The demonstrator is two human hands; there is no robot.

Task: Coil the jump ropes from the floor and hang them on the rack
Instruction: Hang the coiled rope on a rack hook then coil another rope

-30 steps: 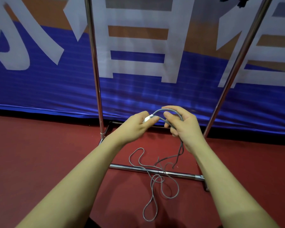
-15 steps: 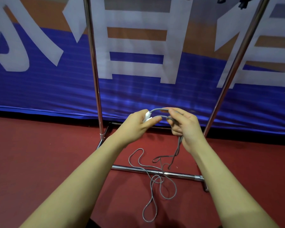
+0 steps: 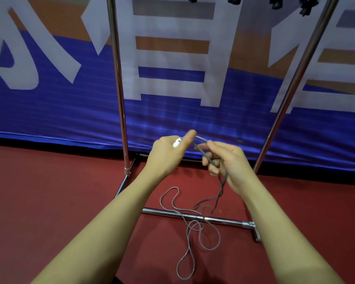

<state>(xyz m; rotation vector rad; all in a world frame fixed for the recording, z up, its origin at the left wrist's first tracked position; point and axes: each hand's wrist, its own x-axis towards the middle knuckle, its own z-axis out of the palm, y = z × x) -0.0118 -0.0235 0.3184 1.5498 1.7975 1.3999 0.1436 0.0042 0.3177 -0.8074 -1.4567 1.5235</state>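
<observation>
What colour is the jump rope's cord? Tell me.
Grey cord, with a white handle in the left hand; the head view shows it best.

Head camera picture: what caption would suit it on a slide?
Both hands, left and right, coil a grey jump rope before a metal rack.

rack top running off upper edge | dark hanging items being cropped there | white handle hiding mostly inside left hand
</observation>
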